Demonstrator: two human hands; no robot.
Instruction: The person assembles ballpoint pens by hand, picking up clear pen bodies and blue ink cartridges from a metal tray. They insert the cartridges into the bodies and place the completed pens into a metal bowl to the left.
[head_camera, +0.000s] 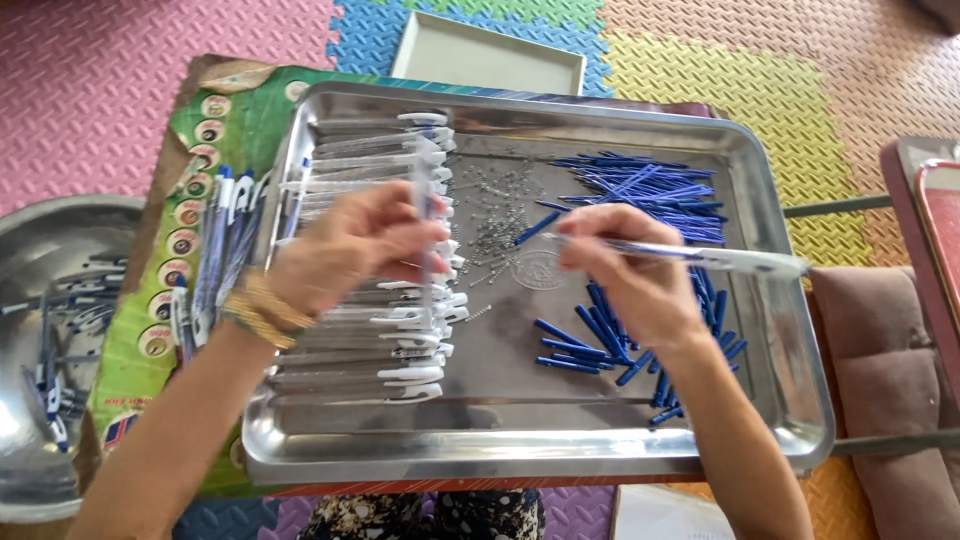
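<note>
My left hand (345, 245) pinches a clear pen barrel (428, 215) held upright over a row of clear barrels with white clips (380, 330) lying along the left side of a steel tray (520, 452). My right hand (625, 270) grips a clear pen barrel with a white clip (700, 256), held level and pointing right. Small metal springs (495, 215) lie scattered in the tray's middle. Blue refills (650, 185) are piled at the far right, and more blue pieces (600, 345) lie under my right hand.
The tray rests on a printed green board (185, 180) where finished blue and white pens (215, 250) lie. A steel bowl (35, 250) with more pens sits at left. A shallow box lid (487, 55) lies beyond. Brown cushions (890, 370) are at right on coloured foam mats.
</note>
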